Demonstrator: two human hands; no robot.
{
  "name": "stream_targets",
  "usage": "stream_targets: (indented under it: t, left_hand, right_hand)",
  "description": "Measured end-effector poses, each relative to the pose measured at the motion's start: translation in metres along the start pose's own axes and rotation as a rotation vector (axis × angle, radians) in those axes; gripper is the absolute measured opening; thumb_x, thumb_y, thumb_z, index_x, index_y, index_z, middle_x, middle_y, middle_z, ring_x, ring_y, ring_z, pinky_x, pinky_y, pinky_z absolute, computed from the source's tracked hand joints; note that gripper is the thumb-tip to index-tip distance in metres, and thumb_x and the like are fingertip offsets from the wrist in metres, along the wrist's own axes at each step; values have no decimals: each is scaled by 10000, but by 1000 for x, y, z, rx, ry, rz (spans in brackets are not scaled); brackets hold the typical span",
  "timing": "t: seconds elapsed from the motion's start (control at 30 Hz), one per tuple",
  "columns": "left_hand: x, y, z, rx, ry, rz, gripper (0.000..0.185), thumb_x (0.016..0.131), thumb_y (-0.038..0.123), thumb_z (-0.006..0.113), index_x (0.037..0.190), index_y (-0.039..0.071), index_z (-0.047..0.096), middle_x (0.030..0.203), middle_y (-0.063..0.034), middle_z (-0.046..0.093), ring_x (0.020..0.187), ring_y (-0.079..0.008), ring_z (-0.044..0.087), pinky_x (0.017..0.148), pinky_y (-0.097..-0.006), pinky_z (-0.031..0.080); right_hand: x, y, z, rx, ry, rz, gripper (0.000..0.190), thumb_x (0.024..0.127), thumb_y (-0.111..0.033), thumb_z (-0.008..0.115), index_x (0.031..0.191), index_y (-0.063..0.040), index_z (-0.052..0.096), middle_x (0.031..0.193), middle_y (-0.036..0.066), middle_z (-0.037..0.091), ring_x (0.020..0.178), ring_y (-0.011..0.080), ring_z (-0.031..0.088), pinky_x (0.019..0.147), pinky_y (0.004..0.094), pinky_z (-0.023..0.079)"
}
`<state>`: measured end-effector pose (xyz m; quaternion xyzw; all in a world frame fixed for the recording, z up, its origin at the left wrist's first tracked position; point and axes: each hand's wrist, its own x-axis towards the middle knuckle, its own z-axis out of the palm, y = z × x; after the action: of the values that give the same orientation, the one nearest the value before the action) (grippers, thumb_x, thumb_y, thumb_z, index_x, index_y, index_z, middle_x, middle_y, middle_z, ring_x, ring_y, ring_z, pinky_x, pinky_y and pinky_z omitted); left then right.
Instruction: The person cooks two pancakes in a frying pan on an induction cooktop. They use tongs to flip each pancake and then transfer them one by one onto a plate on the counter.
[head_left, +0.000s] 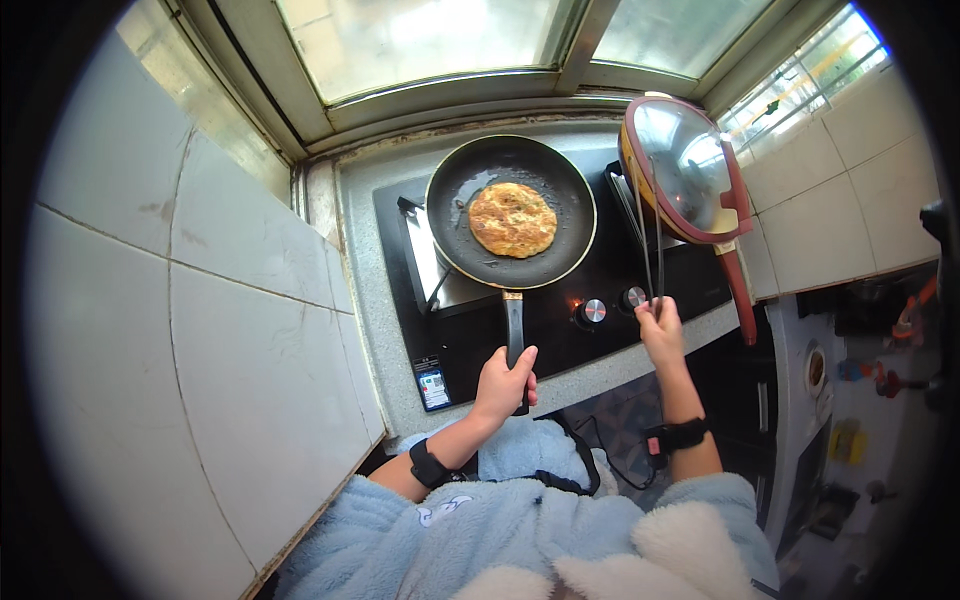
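Observation:
My left hand (502, 384) grips the black handle (514, 322) of a frying pan (566, 247) on the left burner of the stove. A round, browned flatbread (513, 220) lies near the middle of the pan, with oil shining around it. In my right hand (661, 334) is a pair of long, thin chopsticks (658, 225). Their tips point away from me, to the right of the frying pan and in front of a second, lidded pan. The chopsticks are apart from the flatbread.
A red-rimmed pan with a glass lid (675, 161) occupies the right burner, its red handle (739, 300) reaching past the counter edge. Two knobs (592, 311) sit on the black glass gas stove (472, 345). A tiled wall (247, 277) rises at left; windows (450, 45) stand behind.

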<state>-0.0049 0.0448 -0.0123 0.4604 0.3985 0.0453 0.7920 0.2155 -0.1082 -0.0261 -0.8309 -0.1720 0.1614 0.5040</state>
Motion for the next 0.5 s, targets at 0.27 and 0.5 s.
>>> stream_targets:
  t: [0.27, 0.5]
  left_hand:
    - [0, 4, -25, 12, 77, 17, 309, 922, 319, 571, 835, 50, 446, 588, -44, 527, 429, -125, 525, 400, -261, 438]
    - [2, 5, -31, 9, 67, -42, 293, 924, 323, 569, 859, 63, 450, 596, -43, 519, 435, -127, 513, 402, -272, 443]
  right_hand:
    - [2, 55, 70, -302, 31, -54, 342, 660, -121, 769, 802, -10, 479, 1183, 151, 529, 1031, 312, 533, 881, 375, 433]
    - [1, 50, 77, -427, 18, -54, 320, 669, -92, 736, 902, 7, 541, 995, 145, 579, 953, 315, 556, 845, 391, 447]
